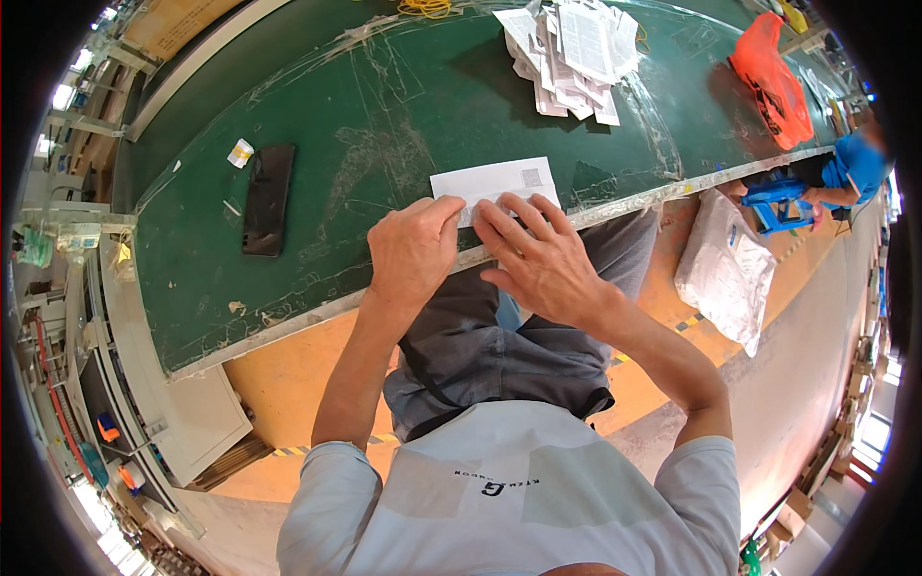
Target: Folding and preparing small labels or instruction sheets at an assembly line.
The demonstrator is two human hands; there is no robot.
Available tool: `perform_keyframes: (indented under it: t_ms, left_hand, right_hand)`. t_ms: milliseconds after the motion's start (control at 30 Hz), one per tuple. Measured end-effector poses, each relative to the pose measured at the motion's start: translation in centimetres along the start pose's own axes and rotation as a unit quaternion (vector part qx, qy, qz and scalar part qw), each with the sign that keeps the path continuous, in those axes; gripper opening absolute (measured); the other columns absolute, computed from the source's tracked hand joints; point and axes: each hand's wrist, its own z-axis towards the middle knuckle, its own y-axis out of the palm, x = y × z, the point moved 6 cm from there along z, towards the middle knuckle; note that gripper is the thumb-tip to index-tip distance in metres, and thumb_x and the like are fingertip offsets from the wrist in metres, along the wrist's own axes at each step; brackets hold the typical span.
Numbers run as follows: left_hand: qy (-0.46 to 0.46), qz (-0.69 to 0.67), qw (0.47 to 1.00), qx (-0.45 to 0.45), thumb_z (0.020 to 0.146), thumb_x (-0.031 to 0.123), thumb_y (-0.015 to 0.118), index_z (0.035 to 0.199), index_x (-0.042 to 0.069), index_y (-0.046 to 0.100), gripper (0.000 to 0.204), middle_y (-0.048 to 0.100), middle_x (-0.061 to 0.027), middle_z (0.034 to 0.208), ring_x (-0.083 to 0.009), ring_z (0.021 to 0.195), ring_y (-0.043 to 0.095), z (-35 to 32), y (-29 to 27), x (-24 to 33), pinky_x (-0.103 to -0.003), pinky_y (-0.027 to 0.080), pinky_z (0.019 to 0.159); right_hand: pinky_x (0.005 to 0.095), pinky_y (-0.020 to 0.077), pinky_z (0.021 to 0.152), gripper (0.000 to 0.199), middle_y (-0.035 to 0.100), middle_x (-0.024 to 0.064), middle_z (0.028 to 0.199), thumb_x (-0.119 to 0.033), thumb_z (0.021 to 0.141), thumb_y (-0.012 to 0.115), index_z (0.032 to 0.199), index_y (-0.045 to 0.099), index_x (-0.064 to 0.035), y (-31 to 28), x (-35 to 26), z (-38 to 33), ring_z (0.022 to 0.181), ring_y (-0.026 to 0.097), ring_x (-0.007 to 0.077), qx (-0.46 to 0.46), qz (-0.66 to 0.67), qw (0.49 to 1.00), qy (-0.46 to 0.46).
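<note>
A white sheet of folded paper (pixel 495 180) with a small printed square lies at the near edge of the green table (pixel 331 206). My left hand (pixel 415 248) is closed, its thumb and curled fingertips at the paper's left near corner. Over the near right part of the sheet, my right hand (pixel 544 254) rests with its fingers spread and their tips on the paper. The sheet's near edge is partly hidden under both hands.
A messy pile of printed papers (pixel 581 60) sits at the far middle. A black phone (pixel 268 200) and a small yellow-white packet (pixel 240 153) lie left. At right are a red plastic bag (pixel 769 82), a silvery sack (pixel 727 264) on the floor, and another person (pixel 853 173).
</note>
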Motion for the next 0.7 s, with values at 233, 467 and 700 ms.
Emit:
perform_keyframes:
  t_ms: [233, 467, 700]
  left_hand:
    - [0.089, 0.05, 0.995, -0.008, 0.089, 0.009, 0.072, 0.103, 0.013, 0.079, 0.016, 0.071, -0.0079, 0.078, -0.0306, 0.068, 0.067, -0.2, 0.0, 0.1, -0.04, 0.051, 0.062]
    - [0.24, 0.093, 0.965, -0.045, 0.089, 0.012, 0.074, 0.114, 0.014, 0.079, 0.026, 0.065, -0.003, 0.067, -0.0224, 0.057, 0.061, -1.1, 1.3, 2.5, -0.036, 0.045, 0.057]
    - [0.208, 0.134, 0.966, -0.071, 0.087, 0.023, 0.081, 0.119, 0.011, 0.077, 0.035, 0.064, -0.0029, 0.065, -0.0214, 0.055, 0.059, -2.5, -2.2, -0.8, -0.034, 0.042, 0.056]
  right_hand:
    - [0.0522, 0.0283, 0.126, 0.066, 0.053, 0.0116, 0.156, -0.042, 0.095, 0.071, 0.147, 0.056, -0.0027, -2.3, 5.2, -4.9, 0.149, 0.043, 0.0316, -0.034, -0.032, 0.996, 0.078]
    - [0.0518, 0.0336, 0.124, 0.051, 0.059, 0.0132, 0.146, -0.034, 0.093, 0.075, 0.129, 0.067, 0.0004, -3.1, 5.4, -3.2, 0.146, 0.046, 0.0339, -0.018, -0.012, 0.998, 0.059]
    - [0.0457, 0.0456, 0.116, 0.036, 0.066, 0.0128, 0.132, -0.022, 0.089, 0.078, 0.115, 0.067, -0.0005, -2.6, 7.1, -2.5, 0.133, 0.059, 0.0335, 0.044, 0.05, 0.998, 0.009]
